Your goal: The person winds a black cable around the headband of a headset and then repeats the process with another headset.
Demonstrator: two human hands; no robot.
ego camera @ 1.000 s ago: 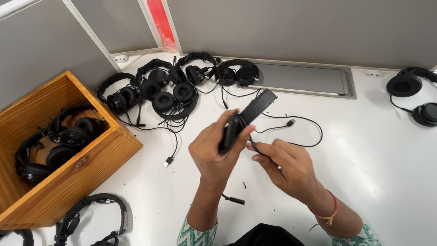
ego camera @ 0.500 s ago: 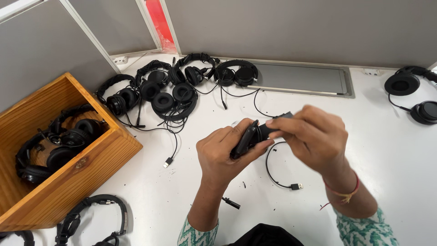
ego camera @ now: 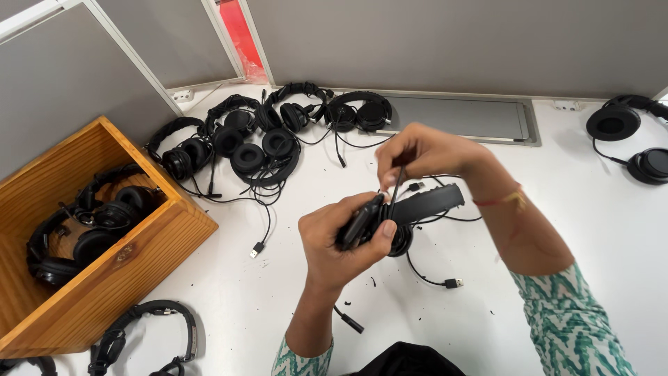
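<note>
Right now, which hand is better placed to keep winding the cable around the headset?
Probably the right hand: it pinches the cable just above the headset, while the left hand is clamped around the headset.

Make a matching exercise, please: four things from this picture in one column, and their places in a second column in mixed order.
Things:
1. wooden box
2. left hand
3. right hand
4. red strip

Places:
A. pinching the thin cable above the headset
B. between the grey panels at the top
C. at the left, holding headsets
D. gripping the folded black headset

Pairs: 1-C, 2-D, 3-A, 4-B
</note>
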